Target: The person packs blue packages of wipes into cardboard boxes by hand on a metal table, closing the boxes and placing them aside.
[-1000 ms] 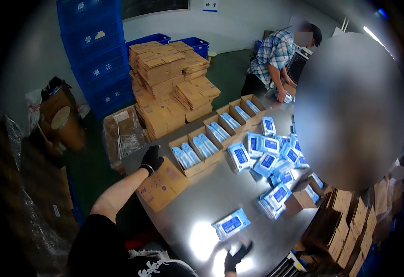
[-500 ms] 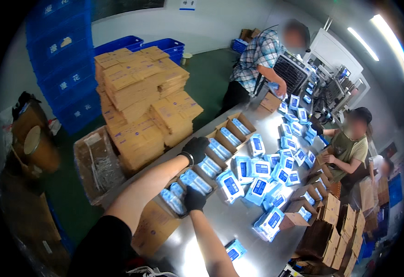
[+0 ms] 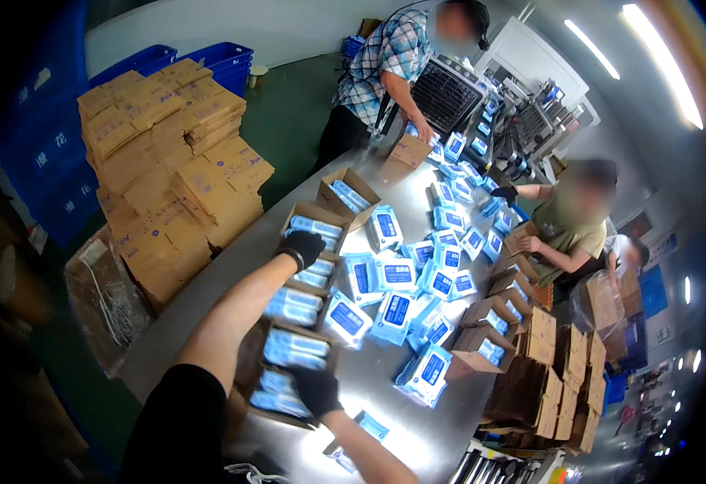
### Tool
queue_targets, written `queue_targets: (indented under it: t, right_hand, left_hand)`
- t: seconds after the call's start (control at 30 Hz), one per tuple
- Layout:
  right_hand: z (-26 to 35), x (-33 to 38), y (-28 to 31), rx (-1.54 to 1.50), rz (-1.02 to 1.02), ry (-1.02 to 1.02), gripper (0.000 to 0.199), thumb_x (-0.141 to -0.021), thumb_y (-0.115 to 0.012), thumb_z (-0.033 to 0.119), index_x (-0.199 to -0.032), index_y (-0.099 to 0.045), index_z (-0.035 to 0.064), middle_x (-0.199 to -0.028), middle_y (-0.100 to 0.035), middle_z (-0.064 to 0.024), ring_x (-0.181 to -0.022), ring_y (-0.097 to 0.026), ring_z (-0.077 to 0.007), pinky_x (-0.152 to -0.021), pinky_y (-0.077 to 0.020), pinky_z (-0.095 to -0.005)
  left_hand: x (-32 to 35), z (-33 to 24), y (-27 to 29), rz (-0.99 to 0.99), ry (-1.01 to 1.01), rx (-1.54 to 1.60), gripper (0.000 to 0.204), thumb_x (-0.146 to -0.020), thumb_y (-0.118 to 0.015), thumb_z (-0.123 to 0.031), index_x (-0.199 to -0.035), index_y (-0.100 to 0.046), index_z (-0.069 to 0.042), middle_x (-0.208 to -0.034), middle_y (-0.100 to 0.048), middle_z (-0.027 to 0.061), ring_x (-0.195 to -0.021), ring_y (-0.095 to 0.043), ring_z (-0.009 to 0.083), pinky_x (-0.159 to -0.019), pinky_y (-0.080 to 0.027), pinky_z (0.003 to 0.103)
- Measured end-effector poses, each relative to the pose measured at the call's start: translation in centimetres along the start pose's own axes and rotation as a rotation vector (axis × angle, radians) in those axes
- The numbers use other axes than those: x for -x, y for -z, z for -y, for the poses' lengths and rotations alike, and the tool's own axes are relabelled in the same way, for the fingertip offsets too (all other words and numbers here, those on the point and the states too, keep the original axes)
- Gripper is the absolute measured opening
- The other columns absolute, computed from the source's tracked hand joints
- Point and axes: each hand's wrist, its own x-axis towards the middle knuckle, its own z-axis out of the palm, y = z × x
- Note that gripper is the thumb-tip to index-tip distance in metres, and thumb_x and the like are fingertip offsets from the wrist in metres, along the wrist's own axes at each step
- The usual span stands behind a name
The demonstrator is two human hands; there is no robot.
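A row of open cardboard boxes (image 3: pixel 338 332) holding light-blue wet-wipe packs (image 3: pixel 296 348) runs along the left side of the metal table. My left hand (image 3: pixel 304 248), in a black glove, rests over the edge of a box near the row's far end; its fingertips are hard to make out. By the two nearest boxes, my black-gloved right hand (image 3: pixel 315 391) reaches across their right edges with its fingers stretched out, slightly blurred. Loose wipe packs (image 3: pixel 346 319) lie heaped to the right of the row. One pack (image 3: pixel 369 426) is partly under my right forearm.
Flattened cartons (image 3: pixel 147 202) are stacked high beyond the table's left edge. A person in a checked shirt (image 3: pixel 385 60) handles a carton (image 3: pixel 408 153) at the far end. Across the table another person (image 3: pixel 571 214) works beside more filled boxes (image 3: pixel 490 348) and a carton stack (image 3: pixel 543 339).
My view has shifted, so the scene sits further left. My left hand has moved farther along the row. The farthest box now stands angled to its neighbour. My right hand stays by the near boxes.
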Motion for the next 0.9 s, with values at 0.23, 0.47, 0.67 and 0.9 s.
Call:
queue_targets:
  t: [0.23, 0.47, 0.67, 0.9]
  right_hand:
    - [-4.2, 17.7, -0.4, -0.053, -0.049, -0.107, 0.026, -0.088, -0.048, 0.027, -0.1, -0.069, 0.0178, -0.1, -0.067, -0.011, -0.093, -0.064, -0.0284, -0.083, -0.0486, -0.0408]
    - [-4.8, 30.6, -0.1, -0.596, -0.177, -0.545, 0.032, -0.086, -0.057, 0.023, -0.116, -0.058, 0.0136, -0.11, -0.063, -0.0108, -0.101, -0.061, -0.0281, -0.086, -0.0475, -0.0384]
    - [-3.3, 40.2, 4.1, -0.554, -0.29, -0.701, 0.039, -0.081, -0.063, 0.034, -0.11, -0.057, 0.0086, -0.098, -0.063, -0.0134, -0.089, -0.061, -0.0281, -0.078, -0.0486, -0.0392]
    - [-7.4, 48.4, -5.1, -0.422, -0.368, -0.764, 0.032, -0.083, -0.059, 0.037, -0.077, -0.052, 0.0066, -0.07, -0.06, -0.0175, -0.068, -0.059, -0.0392, -0.059, -0.0456, -0.0465]
  left_hand:
    - [14.6, -9.2, 1.1, 0.009, 0.013, 0.071, 0.019, -0.083, -0.059, -0.027, -0.078, -0.065, -0.01, -0.079, -0.063, 0.0104, -0.075, -0.064, 0.0292, -0.064, -0.049, 0.043]
    - [21.6, -22.4, -0.4, 0.002, -0.058, 0.121, 0.022, -0.084, -0.057, -0.031, -0.08, -0.066, -0.012, -0.08, -0.064, 0.0099, -0.076, -0.064, 0.0279, -0.067, -0.049, 0.042]
    - [39.0, -32.0, 5.6, -0.244, 0.175, 0.92, 0.02, -0.083, -0.065, -0.017, -0.081, -0.048, -0.007, -0.075, -0.053, 0.0099, -0.071, -0.057, 0.0252, -0.067, -0.047, 0.036]
    - [55.9, -42.7, -1.8, 0.469, 0.349, 0.815, 0.032, -0.071, -0.069, -0.03, -0.08, -0.049, -0.008, -0.067, -0.047, 0.0111, -0.062, -0.05, 0.0281, -0.059, -0.042, 0.04]
